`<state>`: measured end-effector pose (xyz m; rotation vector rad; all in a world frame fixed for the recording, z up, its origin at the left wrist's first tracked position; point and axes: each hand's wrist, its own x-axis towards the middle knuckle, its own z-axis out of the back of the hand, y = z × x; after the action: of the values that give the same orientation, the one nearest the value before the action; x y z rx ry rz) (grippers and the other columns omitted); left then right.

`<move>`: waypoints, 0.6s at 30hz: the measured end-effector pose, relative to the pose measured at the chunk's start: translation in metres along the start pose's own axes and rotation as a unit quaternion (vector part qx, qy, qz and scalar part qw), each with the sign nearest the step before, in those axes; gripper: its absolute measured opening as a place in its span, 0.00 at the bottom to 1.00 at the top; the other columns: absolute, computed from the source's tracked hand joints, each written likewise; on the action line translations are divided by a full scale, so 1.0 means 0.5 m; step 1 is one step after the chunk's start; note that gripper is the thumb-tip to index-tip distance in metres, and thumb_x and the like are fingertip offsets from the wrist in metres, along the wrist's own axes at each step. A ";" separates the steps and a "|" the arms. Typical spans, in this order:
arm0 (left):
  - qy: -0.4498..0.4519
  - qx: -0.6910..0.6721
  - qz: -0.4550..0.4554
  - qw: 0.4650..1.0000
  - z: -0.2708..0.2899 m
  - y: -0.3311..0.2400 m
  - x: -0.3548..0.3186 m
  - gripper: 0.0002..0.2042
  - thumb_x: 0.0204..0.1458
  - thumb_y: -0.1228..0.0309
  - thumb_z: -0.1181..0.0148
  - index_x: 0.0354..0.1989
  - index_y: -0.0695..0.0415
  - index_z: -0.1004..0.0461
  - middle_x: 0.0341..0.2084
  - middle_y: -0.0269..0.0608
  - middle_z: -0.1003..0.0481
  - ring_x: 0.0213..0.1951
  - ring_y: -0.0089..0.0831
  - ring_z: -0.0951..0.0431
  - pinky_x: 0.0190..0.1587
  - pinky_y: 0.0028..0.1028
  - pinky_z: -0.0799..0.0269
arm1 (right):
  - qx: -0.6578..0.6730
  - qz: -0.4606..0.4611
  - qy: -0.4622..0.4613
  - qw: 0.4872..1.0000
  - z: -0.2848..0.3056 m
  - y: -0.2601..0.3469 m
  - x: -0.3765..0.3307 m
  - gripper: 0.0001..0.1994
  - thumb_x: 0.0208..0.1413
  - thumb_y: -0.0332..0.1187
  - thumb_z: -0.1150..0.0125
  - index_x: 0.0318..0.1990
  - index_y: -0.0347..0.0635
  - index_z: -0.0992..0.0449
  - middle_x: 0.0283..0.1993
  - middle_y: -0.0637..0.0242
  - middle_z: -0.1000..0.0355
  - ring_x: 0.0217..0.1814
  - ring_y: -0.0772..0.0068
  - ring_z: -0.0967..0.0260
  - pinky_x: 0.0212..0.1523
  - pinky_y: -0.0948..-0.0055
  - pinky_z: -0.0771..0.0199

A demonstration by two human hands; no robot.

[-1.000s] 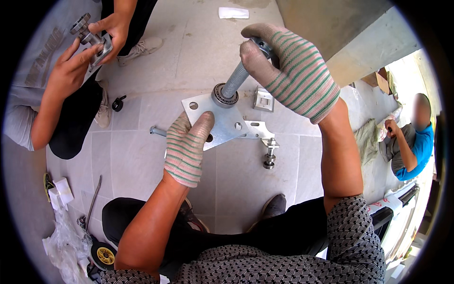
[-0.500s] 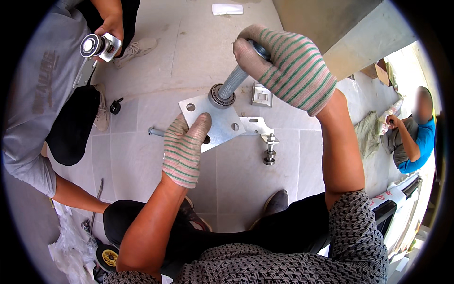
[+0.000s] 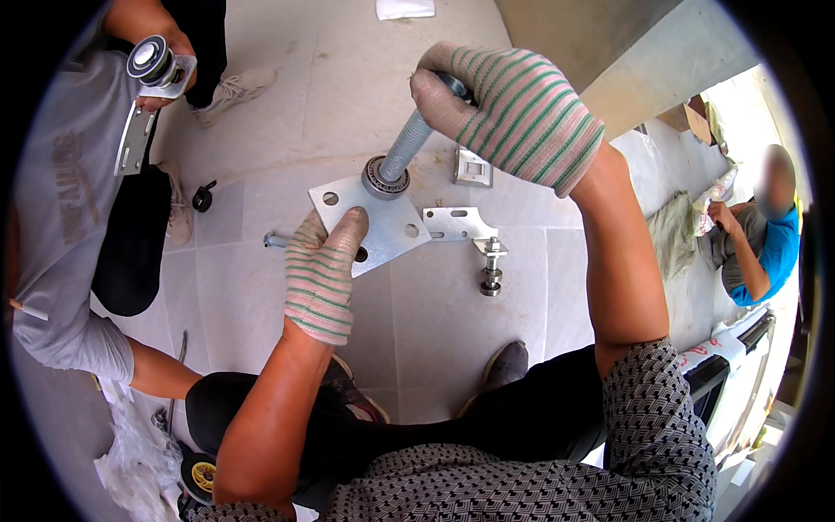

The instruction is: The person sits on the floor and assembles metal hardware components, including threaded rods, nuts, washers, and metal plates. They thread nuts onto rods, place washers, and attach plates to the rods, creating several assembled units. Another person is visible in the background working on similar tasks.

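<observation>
My left hand (image 3: pixel 322 274), in a striped knit glove, grips a square metal plate (image 3: pixel 383 228) with holes, its thumb pressed on the upper face. A round bearing (image 3: pixel 385 177) sits at the plate's far edge, and a thick threaded bolt (image 3: pixel 407 143) stands tilted in it. The bolt's upper end is wrapped by the gloved fingers of my right hand (image 3: pixel 517 113). Beyond my left hand a thinner bolt (image 3: pixel 277 240) sticks out to the left; what it joins is hidden.
On the tiled floor lie a slotted bracket with a bolt and rollers (image 3: pixel 489 252) and a small metal block (image 3: pixel 473 167). At left a co-worker holds a roller bracket (image 3: pixel 156 68). A concrete block (image 3: pixel 635 70) rises far right; another person (image 3: pixel 765 235) sits beyond it.
Plate, bolt and both hands have shifted slightly left in the picture, as has the floor. My grips stay the same. The co-worker's roller bracket has moved up and left.
</observation>
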<state>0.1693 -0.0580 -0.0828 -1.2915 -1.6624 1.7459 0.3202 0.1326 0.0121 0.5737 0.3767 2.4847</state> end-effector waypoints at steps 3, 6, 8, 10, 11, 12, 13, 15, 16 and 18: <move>-0.011 0.002 -0.003 1.000 0.001 -0.003 0.001 0.14 0.62 0.63 0.37 0.48 0.60 0.21 0.34 0.29 0.24 0.35 0.19 0.30 0.39 0.26 0.33 | 0.044 0.059 -0.050 0.996 -0.024 -0.014 0.002 0.24 0.69 0.53 0.48 0.44 0.38 0.18 0.25 0.55 0.26 0.28 0.55 0.26 0.35 0.61 0.23; -0.014 -0.003 -0.002 1.000 -0.003 0.000 0.006 0.13 0.62 0.64 0.37 0.48 0.60 0.21 0.33 0.29 0.25 0.35 0.20 0.31 0.39 0.26 0.34 | -0.019 -0.041 0.044 0.998 -0.001 0.008 0.006 0.28 0.68 0.57 0.53 0.45 0.37 0.19 0.31 0.51 0.21 0.37 0.47 0.20 0.43 0.58 0.20; -0.016 0.005 0.000 1.000 -0.006 -0.003 0.002 0.13 0.62 0.64 0.37 0.47 0.60 0.21 0.33 0.29 0.25 0.35 0.20 0.31 0.40 0.26 0.34 | -0.059 -0.101 0.127 0.985 0.020 0.024 0.014 0.29 0.67 0.57 0.52 0.46 0.36 0.19 0.32 0.50 0.20 0.38 0.47 0.20 0.44 0.58 0.20; -0.003 0.010 -0.003 1.000 -0.005 -0.001 0.002 0.13 0.62 0.64 0.37 0.47 0.60 0.21 0.33 0.29 0.25 0.35 0.19 0.31 0.40 0.25 0.34 | 0.014 -0.037 0.061 0.997 0.000 0.003 0.002 0.30 0.67 0.58 0.53 0.45 0.36 0.19 0.32 0.50 0.20 0.38 0.46 0.20 0.44 0.57 0.21; 0.002 0.012 -0.004 1.000 -0.004 0.000 0.000 0.13 0.62 0.64 0.38 0.47 0.60 0.21 0.33 0.29 0.25 0.35 0.19 0.31 0.40 0.25 0.34 | 0.051 -0.003 0.027 0.998 -0.009 -0.006 -0.003 0.31 0.68 0.59 0.54 0.45 0.36 0.19 0.32 0.50 0.20 0.38 0.45 0.20 0.44 0.56 0.21; -0.005 0.011 -0.005 1.000 -0.006 -0.001 0.000 0.13 0.62 0.64 0.38 0.48 0.61 0.20 0.33 0.29 0.25 0.35 0.20 0.31 0.40 0.25 0.34 | 0.034 -0.008 0.020 0.999 -0.015 -0.012 -0.005 0.29 0.68 0.57 0.53 0.45 0.36 0.19 0.32 0.50 0.20 0.37 0.45 0.20 0.44 0.57 0.21; -0.011 0.011 -0.006 1.000 -0.008 -0.002 0.003 0.13 0.62 0.64 0.38 0.48 0.61 0.20 0.33 0.29 0.25 0.35 0.20 0.31 0.40 0.25 0.33 | 0.017 -0.013 0.012 1.000 -0.020 -0.012 -0.004 0.28 0.68 0.56 0.53 0.45 0.36 0.19 0.31 0.50 0.21 0.37 0.46 0.21 0.44 0.57 0.21; -0.014 0.011 -0.004 1.000 -0.009 0.000 0.004 0.13 0.62 0.64 0.38 0.48 0.61 0.20 0.33 0.29 0.25 0.35 0.20 0.31 0.40 0.25 0.33 | -0.015 -0.041 0.038 0.998 -0.019 -0.007 -0.001 0.26 0.68 0.53 0.51 0.45 0.37 0.19 0.31 0.51 0.21 0.37 0.46 0.20 0.44 0.57 0.21; -0.012 0.012 -0.001 1.000 -0.006 0.002 0.002 0.13 0.62 0.65 0.38 0.48 0.61 0.20 0.33 0.29 0.24 0.35 0.19 0.31 0.40 0.25 0.33 | -0.030 -0.063 0.072 0.995 -0.009 0.002 0.005 0.24 0.67 0.52 0.50 0.45 0.37 0.19 0.32 0.51 0.21 0.37 0.47 0.20 0.43 0.57 0.21; -0.009 0.016 0.003 1.000 -0.004 0.003 0.001 0.13 0.62 0.65 0.38 0.49 0.61 0.20 0.33 0.29 0.24 0.35 0.19 0.30 0.40 0.25 0.33 | -0.009 -0.064 0.081 0.995 -0.008 0.004 0.007 0.22 0.67 0.49 0.49 0.45 0.38 0.19 0.32 0.51 0.21 0.37 0.48 0.20 0.43 0.58 0.21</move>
<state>0.1710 -0.0568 -0.0840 -1.2714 -1.6353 1.7867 0.3150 0.1325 0.0105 0.3299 0.4401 2.4142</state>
